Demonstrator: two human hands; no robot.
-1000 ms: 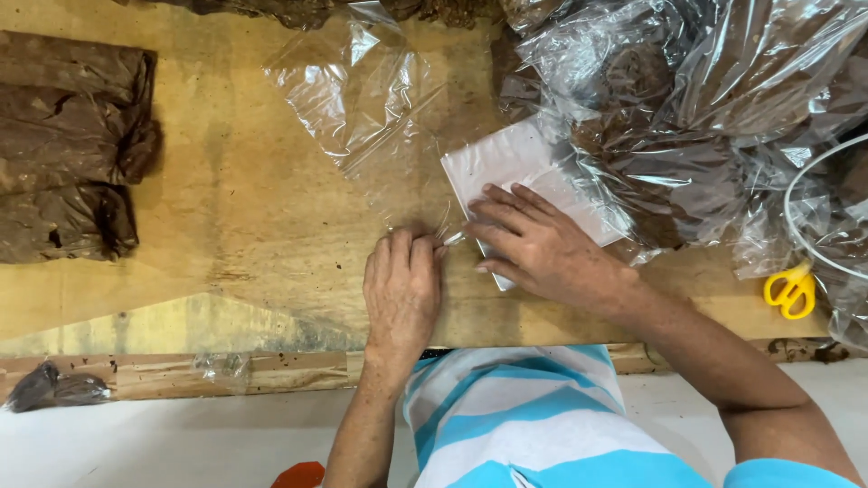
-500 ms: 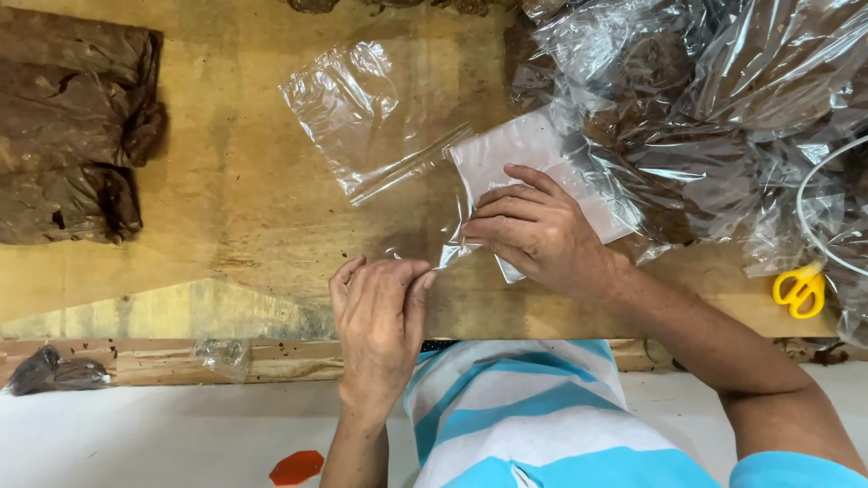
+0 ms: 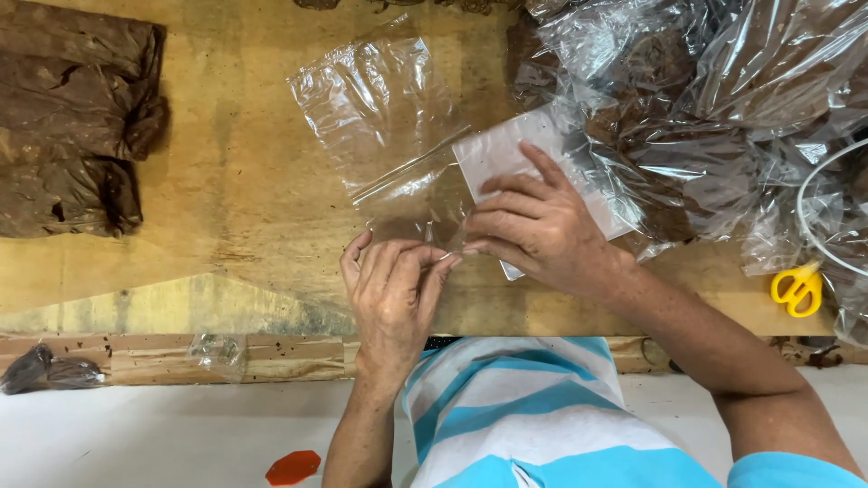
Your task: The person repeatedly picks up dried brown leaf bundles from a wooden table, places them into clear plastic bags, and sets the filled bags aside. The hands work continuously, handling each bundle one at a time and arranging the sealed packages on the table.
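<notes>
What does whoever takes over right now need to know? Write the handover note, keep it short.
left grip: fingertips pinched at the near edge of the clear bag, which lies flat on the wooden table and looks empty.
right grip: open, palm down, pressing on the stack of small flat bags.
Done: a pile of filled clear bags holding brown material sits far right.
Left: brown bundles lie unbagged at far left.
Yellow scissors lie at the right edge, untouched.
</notes>
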